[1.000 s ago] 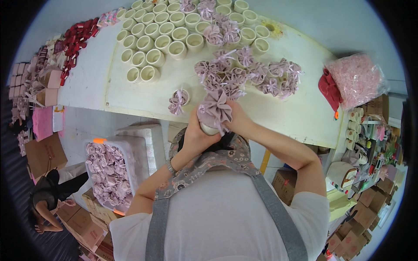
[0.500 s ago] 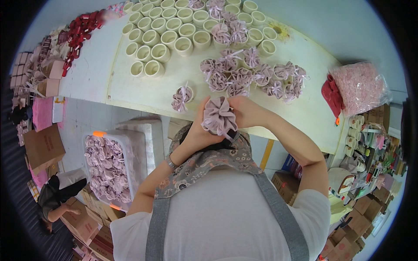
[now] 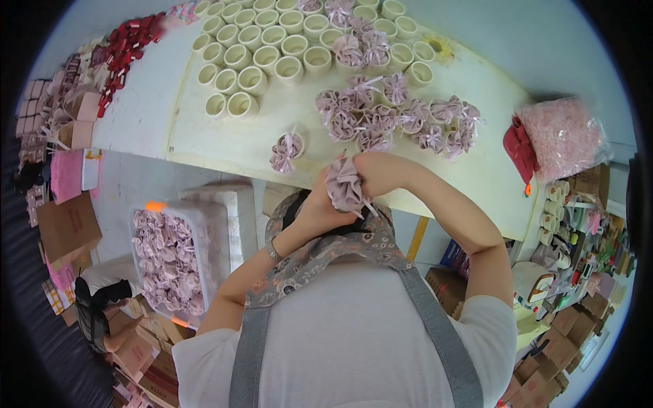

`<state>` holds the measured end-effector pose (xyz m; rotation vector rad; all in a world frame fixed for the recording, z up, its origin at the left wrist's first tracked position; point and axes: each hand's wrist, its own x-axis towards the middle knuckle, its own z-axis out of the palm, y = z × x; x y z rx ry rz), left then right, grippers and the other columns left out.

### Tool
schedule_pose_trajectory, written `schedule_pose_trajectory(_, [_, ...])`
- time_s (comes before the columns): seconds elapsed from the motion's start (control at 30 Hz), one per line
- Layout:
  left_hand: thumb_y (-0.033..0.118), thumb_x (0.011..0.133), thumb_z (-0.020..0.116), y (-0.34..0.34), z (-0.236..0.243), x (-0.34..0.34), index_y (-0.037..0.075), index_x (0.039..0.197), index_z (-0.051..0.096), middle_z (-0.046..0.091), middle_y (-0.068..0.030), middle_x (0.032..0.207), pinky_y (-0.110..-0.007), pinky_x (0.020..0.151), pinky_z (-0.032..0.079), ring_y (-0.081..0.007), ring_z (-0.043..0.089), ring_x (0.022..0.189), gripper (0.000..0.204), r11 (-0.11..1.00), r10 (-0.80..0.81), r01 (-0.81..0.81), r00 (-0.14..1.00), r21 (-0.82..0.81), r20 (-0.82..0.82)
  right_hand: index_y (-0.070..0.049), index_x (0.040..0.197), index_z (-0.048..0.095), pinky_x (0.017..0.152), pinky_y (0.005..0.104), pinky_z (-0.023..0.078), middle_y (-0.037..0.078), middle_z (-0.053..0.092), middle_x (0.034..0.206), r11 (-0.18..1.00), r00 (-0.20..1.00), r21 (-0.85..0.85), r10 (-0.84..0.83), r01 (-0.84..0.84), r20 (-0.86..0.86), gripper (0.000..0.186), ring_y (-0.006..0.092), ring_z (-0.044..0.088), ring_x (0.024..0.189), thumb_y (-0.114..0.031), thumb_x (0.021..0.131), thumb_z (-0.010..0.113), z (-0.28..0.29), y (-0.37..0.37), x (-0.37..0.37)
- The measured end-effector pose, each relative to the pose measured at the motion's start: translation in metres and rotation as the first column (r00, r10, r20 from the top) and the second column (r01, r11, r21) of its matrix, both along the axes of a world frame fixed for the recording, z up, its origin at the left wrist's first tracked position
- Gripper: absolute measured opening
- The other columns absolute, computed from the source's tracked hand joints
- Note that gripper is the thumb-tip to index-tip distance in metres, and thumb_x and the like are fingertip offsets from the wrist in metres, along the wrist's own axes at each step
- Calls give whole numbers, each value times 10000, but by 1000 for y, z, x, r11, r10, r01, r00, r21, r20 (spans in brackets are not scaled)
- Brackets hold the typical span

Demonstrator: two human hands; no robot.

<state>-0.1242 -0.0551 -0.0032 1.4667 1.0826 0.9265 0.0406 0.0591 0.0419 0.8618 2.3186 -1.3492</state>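
In front of my apron, at the table's near edge, I hold a mauve fabric drawstring pouch point(image 3: 345, 185), its ruffled top facing up and pale ribbon ends hanging below. My left hand point(image 3: 318, 209) wraps round its left and lower side. My right hand point(image 3: 378, 171) is closed against its right side, the fingertips mostly hidden behind the ruffle. Just beyond lies a cream cup point(image 3: 299, 144) with a similar mauve pouch point(image 3: 286, 151) at its mouth. Several more ruffled pouches point(image 3: 375, 121) stand in a cluster farther right, some visibly in cups.
Rows of cream cups point(image 3: 253, 80) cover the far part of the table point(image 3: 231, 146). A clear bin point(image 3: 216, 262) full of mauve pouches stands at my left. To the right lie a red cloth bag point(image 3: 518, 151) and a clear plastic bag of pink filling point(image 3: 564, 139). Another person point(image 3: 95, 316) bends over boxes at lower left.
The pouch in my hands has turned and tipped slightly to the right, and my right hand has shifted round its side. The person at lower left has moved nearer the boxes.
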Motion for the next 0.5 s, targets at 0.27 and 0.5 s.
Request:
schedule_pose_trajectory(0.27, [158, 661, 774, 4, 10, -11, 20, 1175, 513, 569, -117, 1157, -343, 927, 446, -270, 565, 1060, 594, 995, 5, -7, 1000, -100, -22, -20, 840, 673, 672, 389, 494, 176, 658, 798, 993, 992, -108, -61, 50, -107, 242, 311, 637, 748, -183, 664, 699, 6, 7, -9])
schedule_pose_trajectory(0.5, [103, 673, 782, 2, 1, -12, 27, 1338, 344, 523, -93, 1230, -325, 990, 397, -203, 505, 1161, 800, 961, 10, 46, 979, -274, 202, -26, 901, 653, 687, 385, 475, 172, 646, 813, 999, 985, 1, 45, -45, -167, 272, 312, 603, 731, -170, 684, 732, 2, 15, 3])
